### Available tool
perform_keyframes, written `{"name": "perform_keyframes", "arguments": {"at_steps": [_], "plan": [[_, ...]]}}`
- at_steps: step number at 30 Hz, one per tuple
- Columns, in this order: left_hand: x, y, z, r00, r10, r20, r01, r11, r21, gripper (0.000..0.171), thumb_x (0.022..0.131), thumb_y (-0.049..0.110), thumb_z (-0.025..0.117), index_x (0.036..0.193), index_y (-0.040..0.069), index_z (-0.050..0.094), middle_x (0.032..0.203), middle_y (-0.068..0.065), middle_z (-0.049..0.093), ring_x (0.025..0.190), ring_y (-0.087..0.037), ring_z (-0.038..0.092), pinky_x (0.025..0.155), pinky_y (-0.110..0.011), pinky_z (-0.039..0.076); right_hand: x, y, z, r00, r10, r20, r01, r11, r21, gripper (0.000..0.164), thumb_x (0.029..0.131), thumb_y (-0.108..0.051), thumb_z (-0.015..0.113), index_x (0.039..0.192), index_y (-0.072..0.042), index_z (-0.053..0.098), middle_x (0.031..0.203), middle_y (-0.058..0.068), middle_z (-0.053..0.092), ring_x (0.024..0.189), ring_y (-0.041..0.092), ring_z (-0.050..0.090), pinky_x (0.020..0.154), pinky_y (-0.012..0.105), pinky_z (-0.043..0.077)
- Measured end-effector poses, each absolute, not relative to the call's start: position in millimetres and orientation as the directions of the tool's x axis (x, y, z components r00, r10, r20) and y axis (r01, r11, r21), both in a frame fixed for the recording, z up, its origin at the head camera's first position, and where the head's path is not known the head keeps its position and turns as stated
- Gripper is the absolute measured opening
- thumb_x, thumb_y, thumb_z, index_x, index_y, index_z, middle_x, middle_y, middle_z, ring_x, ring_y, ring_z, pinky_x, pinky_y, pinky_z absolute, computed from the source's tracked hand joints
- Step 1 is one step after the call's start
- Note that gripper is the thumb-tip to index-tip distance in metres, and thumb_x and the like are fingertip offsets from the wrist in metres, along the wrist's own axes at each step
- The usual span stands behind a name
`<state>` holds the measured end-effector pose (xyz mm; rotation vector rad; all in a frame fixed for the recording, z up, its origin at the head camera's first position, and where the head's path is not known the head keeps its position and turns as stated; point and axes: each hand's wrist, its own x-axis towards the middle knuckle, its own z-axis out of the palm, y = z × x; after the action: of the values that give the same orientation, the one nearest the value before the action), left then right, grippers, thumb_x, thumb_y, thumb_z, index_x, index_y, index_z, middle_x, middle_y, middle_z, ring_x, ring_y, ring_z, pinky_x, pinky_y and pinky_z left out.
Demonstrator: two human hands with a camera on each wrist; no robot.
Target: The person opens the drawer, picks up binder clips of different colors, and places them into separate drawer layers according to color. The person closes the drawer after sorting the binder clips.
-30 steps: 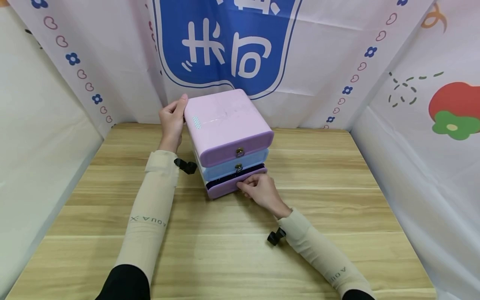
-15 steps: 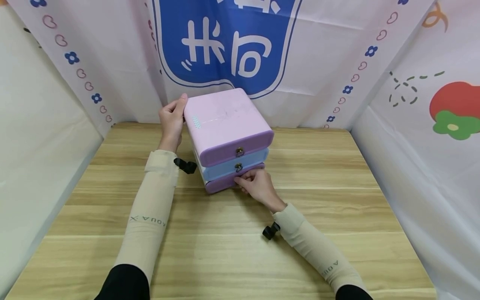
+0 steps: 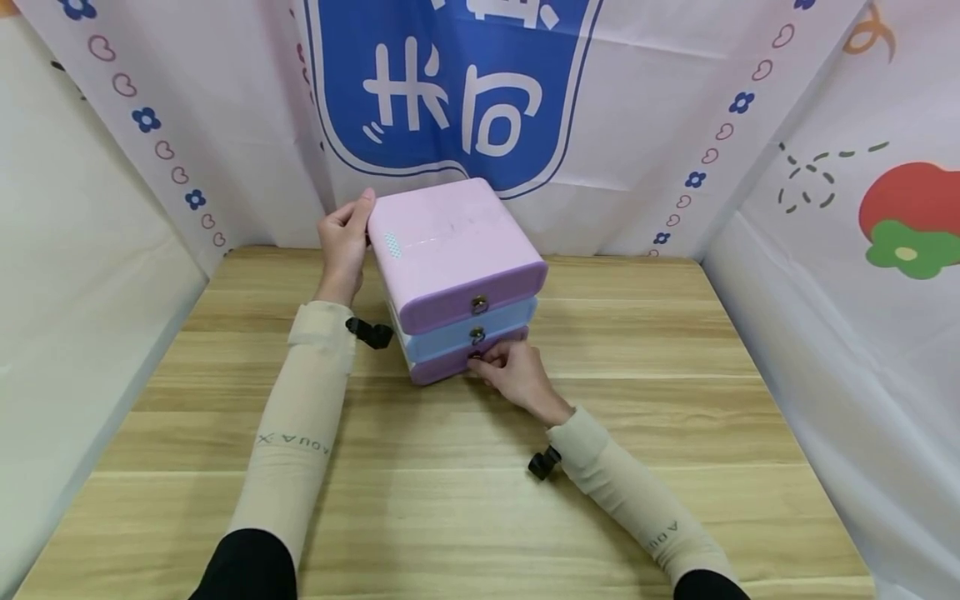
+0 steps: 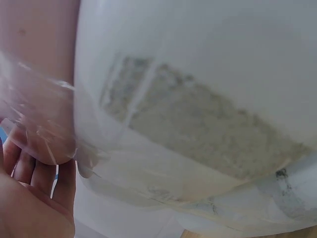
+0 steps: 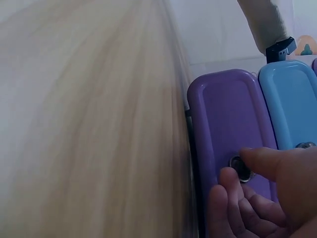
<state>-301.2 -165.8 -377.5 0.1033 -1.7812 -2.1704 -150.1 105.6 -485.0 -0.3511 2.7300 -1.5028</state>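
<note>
A small three-tier drawer box [image 3: 457,237] with a pale pink top stands on the table, turned slightly. Its fronts are a purple top drawer [image 3: 442,308], a blue middle drawer [image 3: 438,335] and a purple bottom drawer [image 3: 438,367], all pushed in. At the back left corner my left hand [image 3: 345,250] grips the box, thumb at the top edge; its other fingers are partly hidden. My right hand [image 3: 517,379] is at the bottom drawer, where thumb and fingertips pinch the metal ring pull [image 5: 240,168]. Clear film shows on the box side [image 4: 198,129] in the left wrist view.
The wooden table [image 3: 637,417] extends around the box. A white printed cloth [image 3: 645,125] hangs behind it, with further cloth on both sides. Black camera mounts [image 3: 371,333] sit on the sleeved wrists.
The bottom drawer, partly out a second ago with a dark gap above its front, has slid back in. My right hand moved inward with it; the left hand kept its place.
</note>
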Motion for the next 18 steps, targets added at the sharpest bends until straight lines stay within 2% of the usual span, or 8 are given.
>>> {"name": "perform_keyframes", "arguments": {"at_steps": [5,8,11,15,18], "plan": [[-299,-170,-373,-0.955,-0.271,0.125,0.175,-0.170,0.970,0.027,0.093,0.045,0.080,0.088,0.018,0.081,0.075,0.008,0.069,0.068,-0.004,0.060,0.064,-0.016,0.053,-146,115,-488,-0.970,-0.215,0.115,-0.220,0.569,-0.792,0.019,0.098,-0.027,0.078,0.090,-0.010,0.079,0.075,0.005,0.077,0.055,0.010,0.065,0.048,0.025,0.050],[-298,-172,-368,-0.956,-0.271,0.111,0.153,-0.140,0.978,0.027,0.095,0.045,0.078,0.089,0.019,0.080,0.076,0.009,0.067,0.070,-0.004,0.058,0.064,-0.016,0.050,-143,123,-489,-0.966,-0.227,0.125,-0.237,0.579,-0.780,0.017,0.098,-0.025,0.078,0.094,-0.008,0.079,0.080,0.003,0.078,0.061,0.009,0.068,0.053,0.025,0.055],[-296,-172,-363,-0.957,-0.270,0.107,0.140,-0.105,0.985,0.030,0.099,0.045,0.074,0.097,0.016,0.081,0.083,0.009,0.069,0.074,-0.005,0.058,0.068,-0.018,0.049,-138,133,-487,-0.963,-0.245,0.110,-0.238,0.591,-0.771,0.018,0.099,-0.025,0.076,0.100,-0.008,0.079,0.085,0.001,0.078,0.069,0.009,0.071,0.061,0.025,0.058],[-290,-174,-357,-0.960,-0.255,0.115,0.121,-0.009,0.993,0.039,0.105,0.044,0.064,0.119,0.011,0.079,0.106,0.007,0.071,0.095,-0.006,0.061,0.087,-0.022,0.051,-134,150,-479,-0.964,-0.249,0.090,-0.231,0.628,-0.743,0.020,0.102,-0.028,0.072,0.103,-0.009,0.079,0.091,0.002,0.079,0.078,0.010,0.072,0.069,0.026,0.061],[-285,-180,-355,-0.962,-0.246,0.122,0.093,0.128,0.987,0.044,0.108,0.047,0.057,0.132,0.013,0.072,0.123,0.004,0.069,0.114,-0.009,0.059,0.105,-0.028,0.047,-131,163,-469,-0.966,-0.240,0.094,-0.236,0.679,-0.695,0.025,0.104,-0.030,0.070,0.108,-0.007,0.079,0.098,0.005,0.080,0.083,0.013,0.074,0.074,0.029,0.062]]}}
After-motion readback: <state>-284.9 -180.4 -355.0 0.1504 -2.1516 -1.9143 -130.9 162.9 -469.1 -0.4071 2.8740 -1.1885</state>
